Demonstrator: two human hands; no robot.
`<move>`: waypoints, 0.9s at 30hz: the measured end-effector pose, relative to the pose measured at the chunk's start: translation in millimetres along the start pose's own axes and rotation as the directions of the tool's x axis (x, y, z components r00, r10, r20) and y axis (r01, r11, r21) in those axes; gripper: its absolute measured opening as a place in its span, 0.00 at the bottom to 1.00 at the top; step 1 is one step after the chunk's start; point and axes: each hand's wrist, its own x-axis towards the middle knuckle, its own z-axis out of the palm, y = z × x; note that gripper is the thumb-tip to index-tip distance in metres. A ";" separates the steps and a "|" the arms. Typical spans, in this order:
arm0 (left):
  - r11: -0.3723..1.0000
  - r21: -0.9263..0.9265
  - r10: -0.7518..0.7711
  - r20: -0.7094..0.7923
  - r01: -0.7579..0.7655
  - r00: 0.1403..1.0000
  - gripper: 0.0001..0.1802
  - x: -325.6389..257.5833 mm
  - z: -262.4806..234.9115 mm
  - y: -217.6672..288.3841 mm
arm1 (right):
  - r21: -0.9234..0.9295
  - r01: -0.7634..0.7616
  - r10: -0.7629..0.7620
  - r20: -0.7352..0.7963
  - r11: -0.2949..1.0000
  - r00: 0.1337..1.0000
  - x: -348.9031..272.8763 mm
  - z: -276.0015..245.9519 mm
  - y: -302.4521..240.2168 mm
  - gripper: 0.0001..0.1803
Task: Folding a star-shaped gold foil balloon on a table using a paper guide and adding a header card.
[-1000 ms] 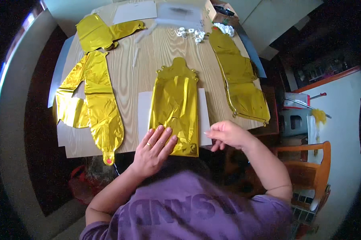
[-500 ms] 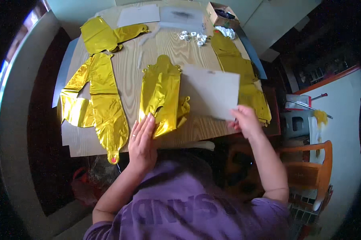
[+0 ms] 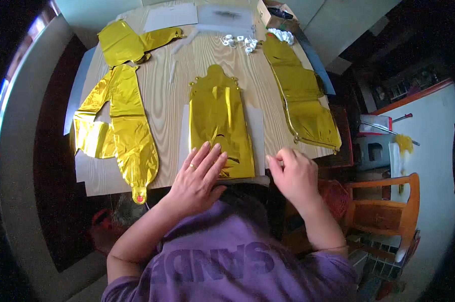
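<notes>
A flat gold foil balloon [image 3: 218, 110] lies before me, its rounded tab pointing to the far side. Under it is a light grey card sheet [image 3: 256, 133], showing along both long sides of the foil. My left hand [image 3: 197, 173] rests on the balloon's near end, fingers stretched out. Just right of the card's near corner, my right hand [image 3: 295, 176] is closed with the fingers curled in; I see nothing in it, and it appears apart from the card.
More gold foil balloons lie left [image 3: 129, 121], far left [image 3: 119, 43] and right [image 3: 308, 105] on the wooden table [image 3: 162, 90]. White small parts [image 3: 247, 45], a card sheet [image 3: 171, 16] and an open box [image 3: 277, 15] sit at the back. A wooden chair [image 3: 383, 216] stands right.
The card has gone from beside the balloon to beneath it, and my right hand has come off it. The balloon now lies flatter and further right; my left hand moved right with it.
</notes>
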 end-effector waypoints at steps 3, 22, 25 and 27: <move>1.000 -0.029 0.009 0.046 -0.008 0.999 0.46 2.4 -22.1 -8.4 | 0.115 0.251 -0.251 -0.014 0.961 0.968 -11.4 -5.2 -27.1 0.16; 0.983 0.102 -0.148 -0.055 0.153 0.988 0.49 -1.6 -31.6 -34.6 | -0.095 0.536 -0.538 -0.302 0.839 0.787 6.8 58.0 -2.0 0.12; 0.984 0.105 -0.134 -0.101 0.144 0.986 0.47 6.9 -38.1 -27.5 | -0.068 0.560 -0.550 -0.316 0.826 0.773 8.0 68.5 1.6 0.14; 0.986 0.034 -0.158 -0.102 0.162 0.982 0.46 9.2 -37.2 -25.4 | -0.070 0.563 -0.555 -0.303 0.824 0.775 8.7 70.6 2.5 0.14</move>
